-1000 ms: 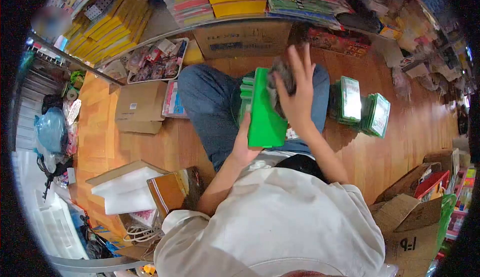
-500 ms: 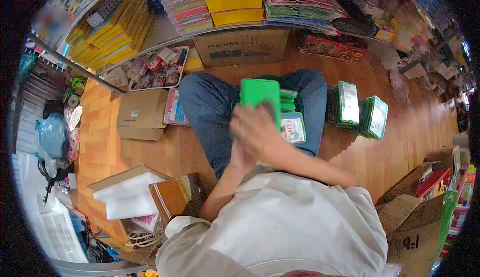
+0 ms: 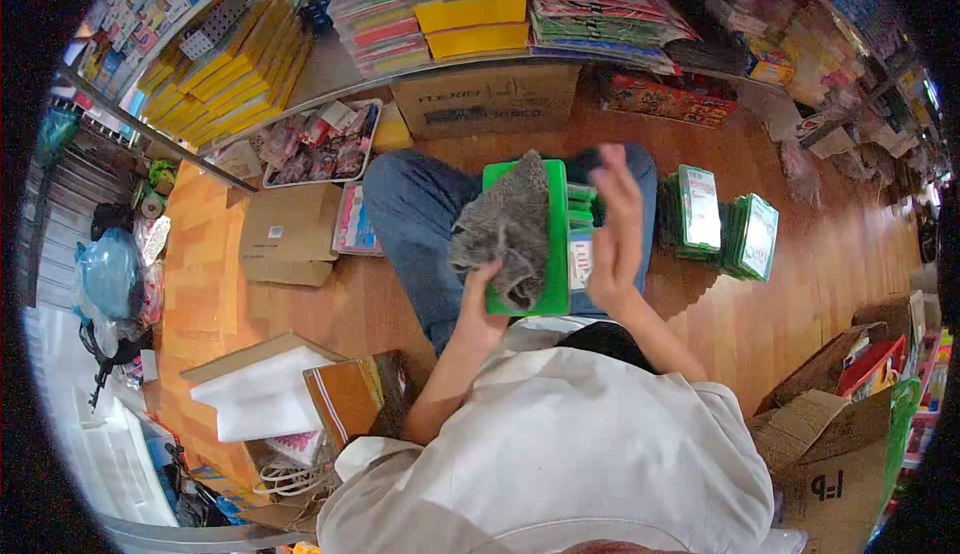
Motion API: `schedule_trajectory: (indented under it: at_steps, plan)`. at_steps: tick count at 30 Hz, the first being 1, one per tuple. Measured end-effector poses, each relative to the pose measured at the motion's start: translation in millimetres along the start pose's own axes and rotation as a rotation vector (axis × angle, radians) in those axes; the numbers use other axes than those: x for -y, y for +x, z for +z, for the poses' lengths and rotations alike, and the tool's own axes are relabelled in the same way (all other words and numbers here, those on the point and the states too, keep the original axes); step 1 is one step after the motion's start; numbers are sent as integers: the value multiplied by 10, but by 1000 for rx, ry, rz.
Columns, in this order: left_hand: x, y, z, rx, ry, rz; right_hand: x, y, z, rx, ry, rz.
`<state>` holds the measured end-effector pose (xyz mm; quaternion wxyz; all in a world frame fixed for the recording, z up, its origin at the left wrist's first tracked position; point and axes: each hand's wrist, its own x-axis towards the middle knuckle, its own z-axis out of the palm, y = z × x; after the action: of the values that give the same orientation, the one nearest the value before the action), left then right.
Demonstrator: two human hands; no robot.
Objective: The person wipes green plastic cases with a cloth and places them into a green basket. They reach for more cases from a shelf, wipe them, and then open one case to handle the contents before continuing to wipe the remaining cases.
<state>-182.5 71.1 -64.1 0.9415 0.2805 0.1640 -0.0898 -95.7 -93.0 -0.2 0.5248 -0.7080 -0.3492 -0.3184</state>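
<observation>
A flat green plastic case (image 3: 557, 254) is held over my lap, its plain green face up. A crumpled grey cloth (image 3: 512, 222) lies across most of that face. My left hand (image 3: 482, 306) grips the case at its lower left edge, thumb on top against the cloth; its other fingers are hidden beneath. To the right of the case, my right hand (image 3: 617, 239) is raised, slightly blurred, with fingers stretched out and nothing in it. Between my legs sit more green cases (image 3: 580, 197) and one with a printed white face (image 3: 580, 262).
Two stacks of green-edged cases, one nearer (image 3: 697, 209) and one farther right (image 3: 752, 237), stand on the wooden floor. At left lie a flattened cardboard piece (image 3: 287, 234) and a tray (image 3: 374, 129) of small packets. A shelf edge crosses ahead; an open carton (image 3: 835, 464) stands at lower right.
My right hand has lifted off the case and swung right, opening out. The grey cloth now lies spread on the green face, and the case looks flatter toward me.
</observation>
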Motion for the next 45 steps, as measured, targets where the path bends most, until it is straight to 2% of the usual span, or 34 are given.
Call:
schedule_trajectory:
  at_steps: [1,3,4,6,7,9,10,11,12,13,14,15,16,17,19,20,22,24,26,27,28,30,31,32,34,36,38,39,41,42,44,45]
  plan:
    - [-52,-4,0,-29,8,18,-30,-59,43,-7,-6,-5]
    - [-132,-54,166,-29,60,37,-30,-210,143,-269,875,891]
    - [-125,-16,205,-12,74,28,-27,-282,154,-289,869,878]
    - [-91,102,275,-90,683,354,-42,-395,169,-200,1597,1247]
    - [-71,248,187,-3,1081,673,-94,-425,186,-230,1593,1222]
    - [-175,189,533,-197,1406,1075,-186,-422,173,-69,1698,1078]
    - [-212,189,604,-224,1485,1257,-165,-396,172,-124,1693,1122]
    - [-263,171,625,-144,1485,1297,-135,-378,192,-182,1689,1162]
    - [-286,146,659,-64,1483,1338,-162,-407,192,-154,1740,1177]
    - [-293,72,783,-7,1472,1341,-182,-454,189,-124,1793,1196]
    - [-324,-42,925,123,1828,1271,-152,-474,183,-161,1780,1166]
    - [-328,-100,1006,252,2181,1177,-112,-494,185,-176,1534,1258]
    - [-264,-45,986,286,2174,1192,-84,-501,178,-186,1285,1342]
    - [-165,62,938,339,2121,1101,-75,-491,155,-204,1278,1328]
    - [-43,105,904,464,2024,960,-62,-475,133,-247,1435,1355]
    - [25,60,871,478,2028,965,-192,-508,143,-257,1438,1343]
    - [184,-44,783,545,2036,965,-460,-505,112,-23,1963,1110]
    - [183,26,783,511,2057,998,-359,-489,140,-72,1910,1146]
    - [-37,234,873,243,2123,1083,13,-428,189,-262,1477,1267]
    - [-173,355,935,202,2049,1132,87,-380,156,-105,1555,1387]
    - [-246,417,967,213,2051,1134,123,-356,159,-114,1556,1381]
    - [-286,497,1031,318,1922,985,153,-310,170,-201,1547,1384]
    - [-183,494,982,344,1948,1046,16,-359,186,-169,1681,1295]
    - [-46,388,961,357,1943,1050,-188,-447,196,-177,1675,1287]
    - [230,130,885,479,1960,982,-532,-583,209,-170,1902,1034]
    - [331,35,812,444,1988,1014,-561,-518,179,-239,1986,1092]
    - [319,49,839,402,2009,1039,-338,-502,176,-140,1841,987]
    - [173,128,933,351,1976,1081,-57,-531,160,-271,1429,1190]
    - [-113,326,1095,305,1945,1134,209,-373,168,-197,1545,1237]
    - [-245,418,1150,281,1946,1074,270,-317,191,-118,1662,1285]
    - [-257,445,1122,248,1948,1005,219,-292,192,-160,1635,1320]
    - [-145,435,1067,329,1928,1009,94,-337,193,-240,1616,1244]
